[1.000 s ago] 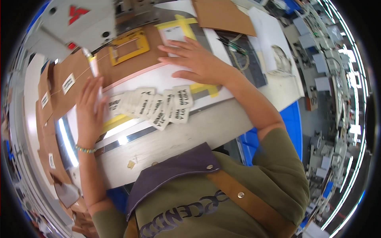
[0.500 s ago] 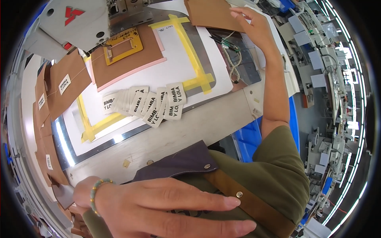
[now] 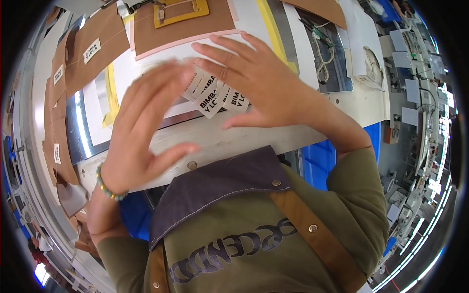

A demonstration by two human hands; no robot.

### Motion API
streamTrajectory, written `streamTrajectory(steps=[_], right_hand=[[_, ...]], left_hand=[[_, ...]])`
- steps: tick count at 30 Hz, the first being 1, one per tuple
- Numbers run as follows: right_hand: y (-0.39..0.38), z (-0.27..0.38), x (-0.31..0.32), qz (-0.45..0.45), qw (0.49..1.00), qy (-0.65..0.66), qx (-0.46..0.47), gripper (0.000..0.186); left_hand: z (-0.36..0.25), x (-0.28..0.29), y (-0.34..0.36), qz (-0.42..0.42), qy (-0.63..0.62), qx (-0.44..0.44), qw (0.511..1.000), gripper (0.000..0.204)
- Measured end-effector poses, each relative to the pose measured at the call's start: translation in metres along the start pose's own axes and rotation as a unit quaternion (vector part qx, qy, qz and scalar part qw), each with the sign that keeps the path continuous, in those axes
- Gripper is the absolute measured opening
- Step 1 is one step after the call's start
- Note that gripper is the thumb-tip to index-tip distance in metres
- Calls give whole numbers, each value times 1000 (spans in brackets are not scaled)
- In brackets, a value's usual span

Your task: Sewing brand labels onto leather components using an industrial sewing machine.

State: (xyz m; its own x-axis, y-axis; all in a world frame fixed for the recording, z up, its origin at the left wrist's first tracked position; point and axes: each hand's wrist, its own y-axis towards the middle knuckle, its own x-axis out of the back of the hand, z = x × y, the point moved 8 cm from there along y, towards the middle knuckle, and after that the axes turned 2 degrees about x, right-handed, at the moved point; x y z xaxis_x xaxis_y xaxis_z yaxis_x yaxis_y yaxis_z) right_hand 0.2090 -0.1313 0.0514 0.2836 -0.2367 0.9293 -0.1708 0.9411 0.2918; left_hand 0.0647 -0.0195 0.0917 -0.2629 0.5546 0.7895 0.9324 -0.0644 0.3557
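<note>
Rows of grey machines [image 3: 415, 88] and long bright lights [image 3: 442, 190] are seen down the right side of the room. Near the body, a long pale table [image 3: 244, 141] is partly covered by a flat white sheet [image 3: 124, 83], and strips of yellow tape [image 3: 111, 95] are stuck on it. Close to the front edge of the table, small square white labels with black letters [image 3: 210, 100] are spread in a messy pile, partly hidden by both hands. At the left of the labels, the left hand [image 3: 139, 117] is held with its grip spread, the thumb kept wide of the fingers. The right hand [image 3: 264, 83] is held over the right part of the pile, and its grip is spread too, with the fingers apart. Whether the labels are touched cannot be told. Behind them, a flat brown piece with pink edges [image 3: 185, 34] is topped by a yellow frame [image 3: 183, 20]. At the far left, brown pieces with white tags [image 3: 107, 34] are hung over the table's side.
</note>
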Motion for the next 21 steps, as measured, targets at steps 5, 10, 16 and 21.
streamTrajectory(steps=[5, 10, 16, 21], right_hand=[[-7, -9, -46, 34, 998, -53, -18, 106], [14, -21, -57, -22, 997, -68, -10, 97], [34, -50, -60, -101, 990, -73, -60, 81], [27, -102, 28, -51, 991, 82, -91, 44]], left_hand=[[44, -46, -13, 24, 108, 127, 986, 126], [64, -60, -1, -20, 175, 95, 980, 115], [87, -56, 5, -40, 201, 108, 973, 88], [91, -40, -7, -18, 184, 124, 975, 77]])
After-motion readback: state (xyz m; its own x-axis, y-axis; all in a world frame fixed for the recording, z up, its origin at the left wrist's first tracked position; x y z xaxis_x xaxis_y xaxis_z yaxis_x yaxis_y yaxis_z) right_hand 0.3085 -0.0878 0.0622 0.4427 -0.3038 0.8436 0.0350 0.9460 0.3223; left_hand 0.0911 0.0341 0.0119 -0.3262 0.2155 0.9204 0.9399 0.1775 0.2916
